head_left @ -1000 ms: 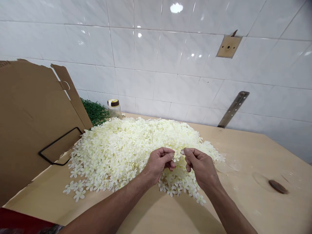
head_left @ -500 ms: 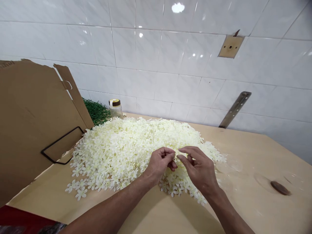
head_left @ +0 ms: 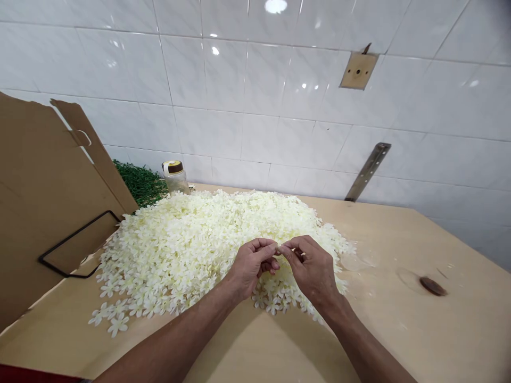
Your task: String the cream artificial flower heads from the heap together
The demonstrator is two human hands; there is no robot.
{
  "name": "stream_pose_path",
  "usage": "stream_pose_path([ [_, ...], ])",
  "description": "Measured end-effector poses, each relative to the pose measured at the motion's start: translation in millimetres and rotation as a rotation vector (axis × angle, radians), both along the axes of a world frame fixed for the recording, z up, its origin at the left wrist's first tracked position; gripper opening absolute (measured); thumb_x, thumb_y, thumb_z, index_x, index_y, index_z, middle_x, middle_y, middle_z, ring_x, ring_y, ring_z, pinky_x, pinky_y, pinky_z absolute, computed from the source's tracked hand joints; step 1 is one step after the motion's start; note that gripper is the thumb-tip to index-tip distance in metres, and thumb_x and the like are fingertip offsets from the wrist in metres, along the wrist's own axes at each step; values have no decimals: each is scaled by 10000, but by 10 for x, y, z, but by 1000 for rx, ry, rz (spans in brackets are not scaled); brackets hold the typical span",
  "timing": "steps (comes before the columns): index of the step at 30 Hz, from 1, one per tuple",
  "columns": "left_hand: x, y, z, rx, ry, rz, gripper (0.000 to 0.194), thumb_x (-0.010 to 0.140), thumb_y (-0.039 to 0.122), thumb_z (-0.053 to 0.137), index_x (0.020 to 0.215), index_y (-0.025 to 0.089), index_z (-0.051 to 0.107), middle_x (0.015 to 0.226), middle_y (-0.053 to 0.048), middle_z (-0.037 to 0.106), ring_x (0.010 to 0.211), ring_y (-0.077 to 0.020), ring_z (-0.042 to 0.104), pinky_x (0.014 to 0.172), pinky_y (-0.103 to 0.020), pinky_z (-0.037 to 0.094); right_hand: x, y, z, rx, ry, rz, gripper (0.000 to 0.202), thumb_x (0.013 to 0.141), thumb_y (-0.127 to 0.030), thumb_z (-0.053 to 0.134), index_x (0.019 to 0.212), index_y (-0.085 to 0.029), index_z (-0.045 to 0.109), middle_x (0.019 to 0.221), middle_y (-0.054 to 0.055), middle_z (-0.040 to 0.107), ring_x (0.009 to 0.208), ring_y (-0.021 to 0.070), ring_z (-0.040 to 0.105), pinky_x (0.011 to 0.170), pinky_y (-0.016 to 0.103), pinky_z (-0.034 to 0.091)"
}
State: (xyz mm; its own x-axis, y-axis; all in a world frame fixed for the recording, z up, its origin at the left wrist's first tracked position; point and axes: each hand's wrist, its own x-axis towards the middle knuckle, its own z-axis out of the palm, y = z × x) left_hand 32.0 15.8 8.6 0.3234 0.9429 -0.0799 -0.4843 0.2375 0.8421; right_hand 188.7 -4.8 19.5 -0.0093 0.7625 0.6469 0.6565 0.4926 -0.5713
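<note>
A wide heap of white artificial flowers [head_left: 191,239] covers the middle of the table. Over its front right part, my left hand [head_left: 255,263] is closed in a pinch, thumb against forefinger. My right hand [head_left: 309,266] pinches too, its thumb and fingertips meeting those of the left. Whatever lies between the fingertips is too small to make out. Several loose flowers [head_left: 118,323] lie at the heap's front left corner.
A cardboard box [head_left: 48,202] stands at the left with a black wire frame [head_left: 75,236] against it. Green plastic foliage [head_left: 139,181] and a lidded bottle [head_left: 174,178] are behind the heap. A dark brown oval object [head_left: 433,286] lies on the table [head_left: 383,330]. A metal bracket [head_left: 367,173] leans on the tiled wall.
My right hand has moved in to the left hand, and its open thumb and fingers have closed at the left fingertips. The whole view has shifted a little to the right.
</note>
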Motion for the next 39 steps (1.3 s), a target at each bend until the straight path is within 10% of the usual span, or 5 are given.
stream_pose_path([
  [12,45,-61,14,298,347,159,304,858,445,662,851,141,642,504,-2,599,444,-126,543,472,-239,461,21,-3,57,-608,420,224,430,889,-556,624,1035,-159,702,683,-7,608,405,89,484,402,243,429],
  [39,56,-88,37,260,205,131,388,878,524,607,867,137,620,750,-20,596,466,-110,576,436,-242,459,60,23,-17,-649,516,308,452,879,-589,617,681,-192,534,540,-69,432,397,84,420,394,217,349],
])
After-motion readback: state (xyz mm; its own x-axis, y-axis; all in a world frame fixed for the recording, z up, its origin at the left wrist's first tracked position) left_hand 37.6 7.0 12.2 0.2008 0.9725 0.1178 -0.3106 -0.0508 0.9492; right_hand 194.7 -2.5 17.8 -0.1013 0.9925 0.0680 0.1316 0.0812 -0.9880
